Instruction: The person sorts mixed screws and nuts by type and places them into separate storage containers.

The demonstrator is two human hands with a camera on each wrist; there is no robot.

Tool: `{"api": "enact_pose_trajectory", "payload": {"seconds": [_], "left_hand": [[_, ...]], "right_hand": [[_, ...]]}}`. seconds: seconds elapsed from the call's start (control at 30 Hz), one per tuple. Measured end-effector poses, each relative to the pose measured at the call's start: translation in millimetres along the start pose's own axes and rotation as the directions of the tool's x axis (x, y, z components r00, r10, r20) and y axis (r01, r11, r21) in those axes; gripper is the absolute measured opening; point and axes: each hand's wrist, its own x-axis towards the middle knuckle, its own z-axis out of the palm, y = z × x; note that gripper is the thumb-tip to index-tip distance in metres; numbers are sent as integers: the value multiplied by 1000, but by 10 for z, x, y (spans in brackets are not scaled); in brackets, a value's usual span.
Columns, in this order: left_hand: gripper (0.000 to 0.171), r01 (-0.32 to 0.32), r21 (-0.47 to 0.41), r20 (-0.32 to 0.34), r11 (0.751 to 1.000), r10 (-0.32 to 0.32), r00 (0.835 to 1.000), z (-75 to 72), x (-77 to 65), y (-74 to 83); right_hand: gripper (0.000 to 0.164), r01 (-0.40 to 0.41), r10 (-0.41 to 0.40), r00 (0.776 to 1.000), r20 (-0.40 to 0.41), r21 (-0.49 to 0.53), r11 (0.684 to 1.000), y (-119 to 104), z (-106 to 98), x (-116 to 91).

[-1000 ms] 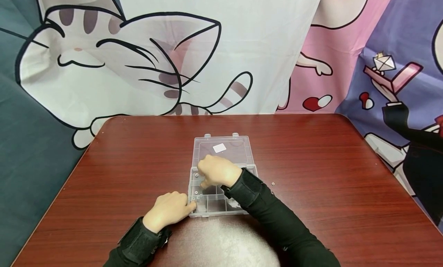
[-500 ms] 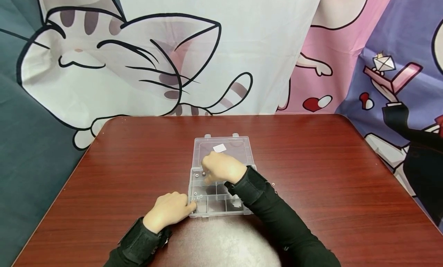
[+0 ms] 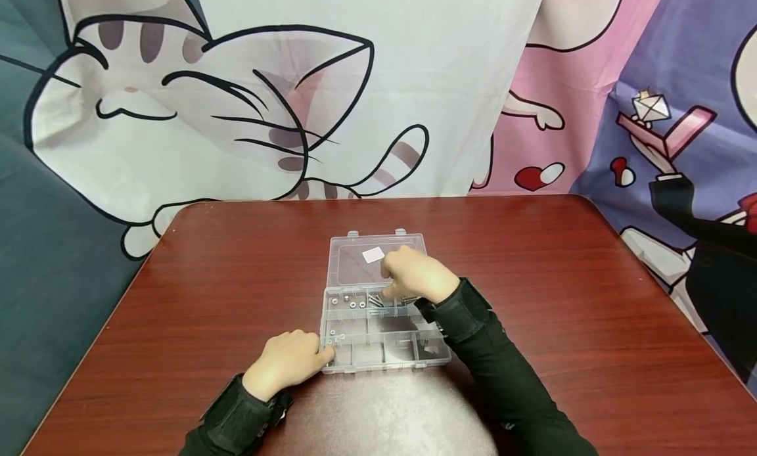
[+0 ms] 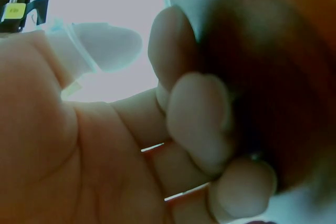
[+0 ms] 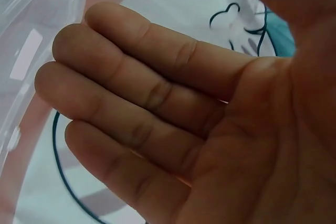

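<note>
A clear plastic compartment box (image 3: 355, 321) lies on the table, its lid (image 3: 349, 265) folded back flat behind it. My left hand (image 3: 290, 361) grips the box's near left side, thumb over the edge and the other fingers curled. In the left wrist view the thumb (image 4: 107, 45) shows against bright clear plastic. My right hand (image 3: 416, 272) hovers over the back row and the lid's edge. The right wrist view shows its fingers (image 5: 115, 72) nearly straight, side by side, with nothing in the palm. Below it lie several screws (image 3: 375, 301); small nuts (image 3: 353, 305) sit to their left.
A white label (image 3: 373, 254) is stuck on the lid. More small nuts (image 3: 332, 333) lie in the box's left compartments, and a front right compartment holds a pale scrap (image 3: 430, 347). The brown table (image 3: 532, 265) ends at a printed cloth (image 3: 414, 81) behind.
My right hand has shifted right over the back row, uncovering nuts and screws in the compartments. The left hand stays at the box's edge.
</note>
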Motion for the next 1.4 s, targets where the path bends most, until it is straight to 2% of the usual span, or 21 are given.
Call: {"api": "enact_pose_trajectory", "payload": {"seconds": [0.1, 0.23, 0.57, 0.77, 1.1, 1.4], "left_hand": [[42, -1, 5, 0, 1000, 1, 1000, 11, 3, -2], [42, -1, 14, 0, 1000, 1, 1000, 25, 12, -4], [43, 4, 1, 13, 1000, -4, 1000, 40, 8, -10], [44, -6, -11, 15, 1000, 6, 1000, 48, 6, -5], [44, 4, -21, 16, 1000, -3, 1000, 24, 17, -19], [43, 12, -4, 19, 1000, -12, 1000, 21, 30, -16]], "right_hand": [[16, -47, 47, 999, 2, 6, 999, 82, -6, -53], [31, -112, 112, 994, 10, 19, 994, 178, -16, -127], [33, -200, 200, 980, -2, 78, 977, 430, -35, -321], [23, -209, 213, 976, -39, 80, 975, 551, -24, -446], [18, -250, 255, 965, -63, 72, 965, 774, 20, -651], [17, -320, 322, 947, -13, 77, 944, 862, 122, -759]]}}
